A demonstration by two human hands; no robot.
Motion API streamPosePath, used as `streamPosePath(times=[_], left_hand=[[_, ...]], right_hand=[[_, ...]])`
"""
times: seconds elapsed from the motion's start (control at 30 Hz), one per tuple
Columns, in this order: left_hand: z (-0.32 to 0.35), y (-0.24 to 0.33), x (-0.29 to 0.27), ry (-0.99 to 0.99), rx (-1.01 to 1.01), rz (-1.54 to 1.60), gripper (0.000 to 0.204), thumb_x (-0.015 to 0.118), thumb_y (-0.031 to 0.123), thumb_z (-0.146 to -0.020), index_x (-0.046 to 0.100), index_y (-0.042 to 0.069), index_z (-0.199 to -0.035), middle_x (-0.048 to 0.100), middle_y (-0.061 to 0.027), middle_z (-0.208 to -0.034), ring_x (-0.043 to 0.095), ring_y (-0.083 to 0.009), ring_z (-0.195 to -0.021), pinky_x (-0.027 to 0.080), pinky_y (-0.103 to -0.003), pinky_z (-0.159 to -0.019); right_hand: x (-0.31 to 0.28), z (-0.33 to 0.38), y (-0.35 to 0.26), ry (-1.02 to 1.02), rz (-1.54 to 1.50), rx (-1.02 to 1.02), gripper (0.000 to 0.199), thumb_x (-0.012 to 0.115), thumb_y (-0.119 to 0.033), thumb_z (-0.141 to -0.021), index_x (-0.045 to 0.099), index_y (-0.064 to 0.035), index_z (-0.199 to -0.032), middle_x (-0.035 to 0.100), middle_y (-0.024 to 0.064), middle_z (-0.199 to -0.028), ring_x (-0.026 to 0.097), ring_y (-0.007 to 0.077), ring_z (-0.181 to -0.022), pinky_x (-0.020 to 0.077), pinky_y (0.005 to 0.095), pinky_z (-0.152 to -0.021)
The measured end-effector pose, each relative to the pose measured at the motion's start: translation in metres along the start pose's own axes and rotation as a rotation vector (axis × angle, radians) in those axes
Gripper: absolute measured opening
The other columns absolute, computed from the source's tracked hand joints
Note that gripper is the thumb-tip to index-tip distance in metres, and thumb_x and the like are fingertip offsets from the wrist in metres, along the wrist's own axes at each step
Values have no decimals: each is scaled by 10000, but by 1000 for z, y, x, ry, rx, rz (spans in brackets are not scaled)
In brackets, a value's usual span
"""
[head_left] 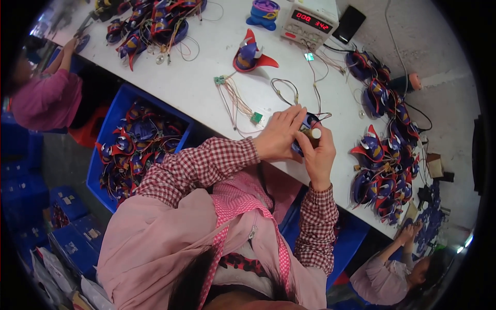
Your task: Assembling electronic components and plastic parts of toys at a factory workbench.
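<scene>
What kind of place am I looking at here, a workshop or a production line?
Most likely a toy assembly line. Piles of blue-and-red toy shells lie on the white bench, a blue crate holds more, and a bench power supply stands by. Both hands work on one small part; other people work nearby.

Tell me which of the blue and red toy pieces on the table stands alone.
The blue and red piece beside the power supply; the others lie in piles.

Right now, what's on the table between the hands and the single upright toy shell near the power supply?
In the head view, between the hands and the toy shell lies a loose wire harness with small green boards, on the white table.
</scene>
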State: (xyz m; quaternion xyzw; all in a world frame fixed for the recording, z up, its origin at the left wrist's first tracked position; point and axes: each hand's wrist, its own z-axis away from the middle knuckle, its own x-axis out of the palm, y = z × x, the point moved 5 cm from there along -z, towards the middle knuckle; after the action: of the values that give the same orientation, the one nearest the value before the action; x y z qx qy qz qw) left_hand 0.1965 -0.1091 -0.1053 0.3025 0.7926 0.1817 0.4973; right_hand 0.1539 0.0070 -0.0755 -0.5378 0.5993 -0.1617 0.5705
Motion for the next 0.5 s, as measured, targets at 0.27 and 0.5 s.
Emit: streamPosePath(times=[0.27, 0.5], left_hand=[[-7, -6, 3, 63, -68, 85, 1055, 807, 333, -550, 252, -63, -1355, 350, -249, -1324, 368, -385, -1225, 306, -454, -1010], [0, 3, -53, 182, 54, 13, 969, 806, 362, -618, 301, -50, -1336, 403, -225, -1290, 396, -376, -1199, 321, -447, -1006]], right_hand=[[-13, 2, -16, 129, 80, -331, 150, 657, -100, -837, 585, 7, -914, 592, 95, -849, 592, 189, -708, 480, 281, -619], [-67, -26, 56, 217, 155, 19, 165, 607, -132, -896, 589, 25, -944, 599, 32, -778, 529, 78, -683, 452, 230, -625]])
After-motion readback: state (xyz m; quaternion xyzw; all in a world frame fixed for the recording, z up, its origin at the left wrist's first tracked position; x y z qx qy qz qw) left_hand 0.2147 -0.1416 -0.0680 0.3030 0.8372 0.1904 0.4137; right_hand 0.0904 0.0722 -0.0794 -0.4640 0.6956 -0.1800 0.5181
